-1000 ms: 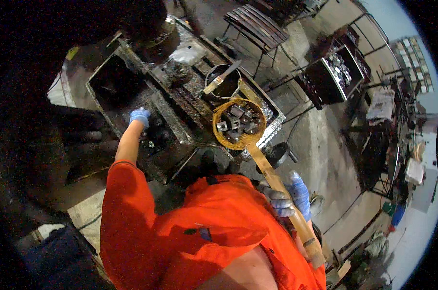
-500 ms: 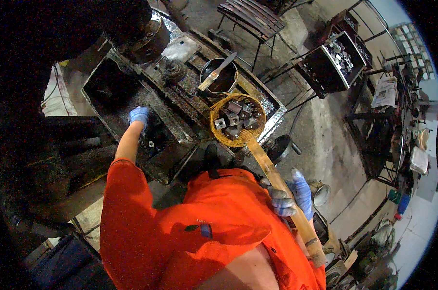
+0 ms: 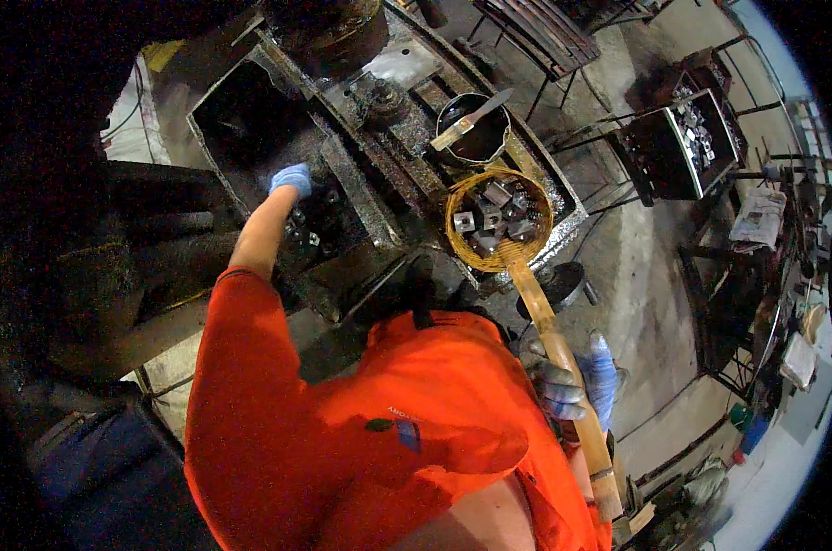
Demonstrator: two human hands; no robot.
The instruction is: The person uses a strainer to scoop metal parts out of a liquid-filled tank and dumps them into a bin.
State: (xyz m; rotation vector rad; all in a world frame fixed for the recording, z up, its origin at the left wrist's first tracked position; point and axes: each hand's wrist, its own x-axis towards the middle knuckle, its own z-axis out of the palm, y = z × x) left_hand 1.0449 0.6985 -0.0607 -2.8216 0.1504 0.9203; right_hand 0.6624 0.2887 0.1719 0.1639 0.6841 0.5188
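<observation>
My right hand, in a grey and blue glove, is closed round the long wooden handle of a yellow wicker basket. The round basket rests at the near right side of a grimy metal machine bed. Inside it lie several small blocky metal parts, some with holes. My left hand, in a blue glove, is reaching down into a dark metal trough; its fingers are hidden. Close to that wrist, several small metal pieces lie in the trough.
A black pot with a flat paintbrush across its rim stands behind the basket. Farther right is a raised metal bin of small parts. A slatted metal rack stands at the back, and a dark pan sits below the basket.
The whole view has shifted, so things sit farther right and higher. My left hand stays in the trough, a little nearer the loose pieces. My right hand keeps hold of the basket handle.
</observation>
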